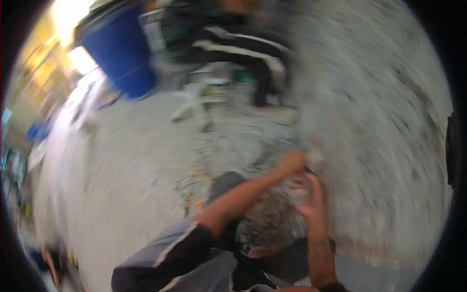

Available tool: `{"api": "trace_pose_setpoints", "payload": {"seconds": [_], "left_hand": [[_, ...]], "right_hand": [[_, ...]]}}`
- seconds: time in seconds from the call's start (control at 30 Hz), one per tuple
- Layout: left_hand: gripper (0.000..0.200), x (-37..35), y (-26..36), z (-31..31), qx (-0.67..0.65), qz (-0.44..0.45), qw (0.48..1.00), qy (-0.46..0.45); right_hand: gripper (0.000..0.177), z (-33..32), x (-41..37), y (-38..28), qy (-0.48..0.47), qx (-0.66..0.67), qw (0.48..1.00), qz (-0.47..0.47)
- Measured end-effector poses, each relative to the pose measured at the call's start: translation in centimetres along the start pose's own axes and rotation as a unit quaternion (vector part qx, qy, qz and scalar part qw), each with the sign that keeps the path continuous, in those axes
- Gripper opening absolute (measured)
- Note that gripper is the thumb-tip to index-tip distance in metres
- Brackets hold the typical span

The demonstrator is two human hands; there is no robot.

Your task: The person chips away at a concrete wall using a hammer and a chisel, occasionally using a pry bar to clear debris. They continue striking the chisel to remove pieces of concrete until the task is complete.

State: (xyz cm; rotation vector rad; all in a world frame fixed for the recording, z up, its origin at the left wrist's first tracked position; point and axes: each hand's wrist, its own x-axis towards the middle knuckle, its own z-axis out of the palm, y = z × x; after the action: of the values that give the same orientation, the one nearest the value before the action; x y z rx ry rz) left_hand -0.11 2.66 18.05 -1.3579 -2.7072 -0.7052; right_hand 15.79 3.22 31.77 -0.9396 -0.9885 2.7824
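My left hand is closed in a fist, its forearm reaching in from the lower left. Just below it is my right hand, its thumb and fingers curved around a small pale object. Motion blur smears both hands, and I cannot tell what the left one grips. A pale, lumpy shape shows just right of the left fist. Beneath my forearms lies a heap of grey, tangled-looking material, close to my dark-clothed legs.
Another person in dark trousers with pale stripes sits at the top. A white stand-like thing is by their feet. A blue barrel stands upper left. To the right rises a rough grey surface; orange scraps lie on the floor.
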Motion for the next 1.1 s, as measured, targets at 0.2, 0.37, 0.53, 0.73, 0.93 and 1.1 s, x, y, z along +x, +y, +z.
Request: {"api": "trace_pose_setpoints", "payload": {"seconds": [0.2, 0.37, 0.53, 0.73, 0.93, 1.1], "left_hand": [[0.057, 0.2, 3.1, -10.6, -0.234, -0.163, 0.956, 0.069], [0.051, 0.3, 2.9, -12.9, -0.284, -0.048, 0.948, 0.137], [0.052, 5.5, 7.2, -19.6, -0.315, 0.011, 0.940, 0.129], [0.050, 12.4, 13.4, -25.6, -0.456, 0.060, 0.876, 0.147], [0.050, 16.0, 16.3, -29.5, -0.458, 0.132, 0.833, 0.280], [0.047, 18.3, 17.1, -29.1, -0.433, 0.157, 0.840, 0.288]], "right_hand": [[0.021, -0.9, -4.6, -3.4, -0.028, -0.157, 0.985, -0.068], [0.028, -2.7, -7.8, -3.3, 0.109, -0.292, 0.920, -0.238], [0.047, -2.4, -10.9, -7.4, 0.139, -0.262, 0.845, -0.445], [0.045, 0.5, -13.2, -13.7, 0.129, -0.262, 0.683, -0.670], [0.036, 5.4, -16.4, -18.4, 0.200, -0.411, 0.556, -0.694], [0.032, 10.2, -18.2, -21.6, 0.249, -0.501, 0.436, -0.705]]}}
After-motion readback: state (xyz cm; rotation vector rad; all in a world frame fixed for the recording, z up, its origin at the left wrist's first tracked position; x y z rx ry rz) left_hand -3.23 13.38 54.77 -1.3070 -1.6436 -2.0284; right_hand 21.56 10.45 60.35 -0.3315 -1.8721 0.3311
